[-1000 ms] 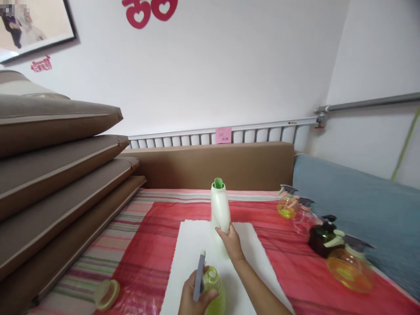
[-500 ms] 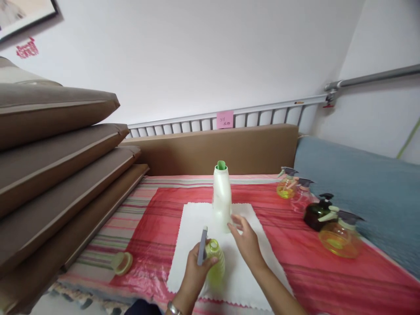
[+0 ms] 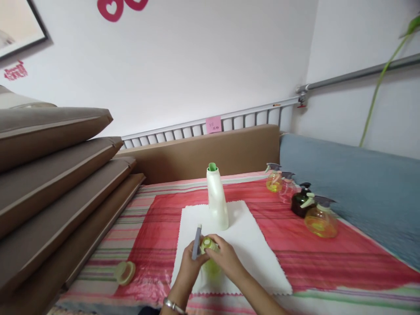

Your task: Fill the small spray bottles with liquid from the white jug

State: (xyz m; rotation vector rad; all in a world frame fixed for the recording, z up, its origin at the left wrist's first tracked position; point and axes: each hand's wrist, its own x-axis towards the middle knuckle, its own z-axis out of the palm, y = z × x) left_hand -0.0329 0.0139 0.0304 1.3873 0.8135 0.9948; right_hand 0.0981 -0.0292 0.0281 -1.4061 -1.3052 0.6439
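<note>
A yellow-green bottle (image 3: 211, 267) with an open neck stands on the white cloth (image 3: 252, 262) in front of me. My left hand (image 3: 191, 264) is closed at the bottle's left side and also holds a long grey piece with a pale tip (image 3: 197, 241), which looks like a spray head. From the right, my right hand (image 3: 226, 258) wraps its fingers around the bottle's neck, partly hiding it. Just beyond the hands rises a tall white bottle (image 3: 217, 201) with a green spout (image 3: 212, 167), touched by neither hand.
To the right stand a yellow spray bottle (image 3: 273, 181), a pink one (image 3: 288, 190), a dark pump bottle (image 3: 299, 203) and an orange-yellow spray bottle (image 3: 320, 223). A round pale lid-like thing (image 3: 124, 273) lies at left. Stacked cushions (image 3: 59, 188) border the left side.
My right hand has moved from beside the white bottle towards me and closed on the neck of the yellow-green bottle. The camera view has shifted. My left hand keeps its grip.
</note>
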